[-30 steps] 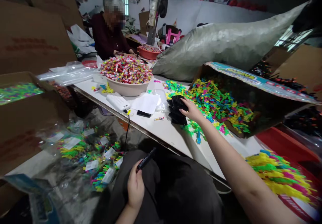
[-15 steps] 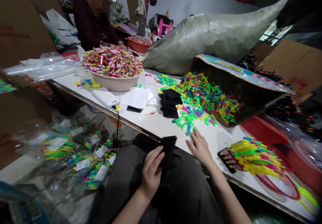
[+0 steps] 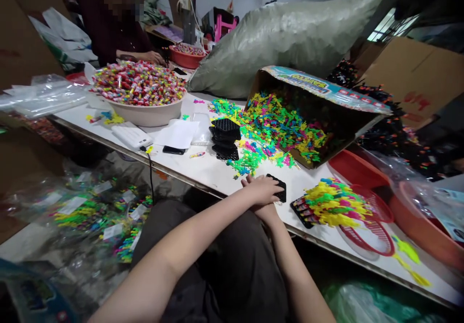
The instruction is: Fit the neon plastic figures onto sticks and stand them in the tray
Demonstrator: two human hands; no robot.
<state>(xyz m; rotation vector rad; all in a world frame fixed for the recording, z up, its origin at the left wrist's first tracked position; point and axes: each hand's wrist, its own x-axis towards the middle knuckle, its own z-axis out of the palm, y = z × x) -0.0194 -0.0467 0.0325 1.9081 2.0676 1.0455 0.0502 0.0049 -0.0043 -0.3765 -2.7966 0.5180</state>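
**Left hand point(image 3: 264, 189) crosses over right hand point(image 3: 266, 211) at a black tray point(image 3: 281, 183)**

A seated worker's arms converge at the near edge of a white table point(image 3: 203, 172); the left hand lies palm down, its fingers stretched over the tray's left part, while the tray's far corner and right side show beyond them; the right hand sits beneath, mostly covered, with the tray just past it to the right. The overlap makes for a poor view, and whether either hand grips the tray cannot be told.

To the right of the hands, near the tray, stands a filled tray point(image 3: 301, 212) topped with yellow, green, blue and pink plastic figures point(image 3: 333, 199); a red basket point(image 3: 387, 250) is next to it. Farther back, a stack of black trays point(image 3: 225, 141) stands beside loose figures point(image 3: 248, 161), which spread from a cardboard box point(image 3: 348, 141) lying on its side; to the left, a pale basin point(image 3: 147, 115) is heaped with small wrapped pieces point(image 3: 139, 82); across the table, a co-worker's hand point(image 3: 155, 58) rests near a red basin point(image 3: 186, 60).
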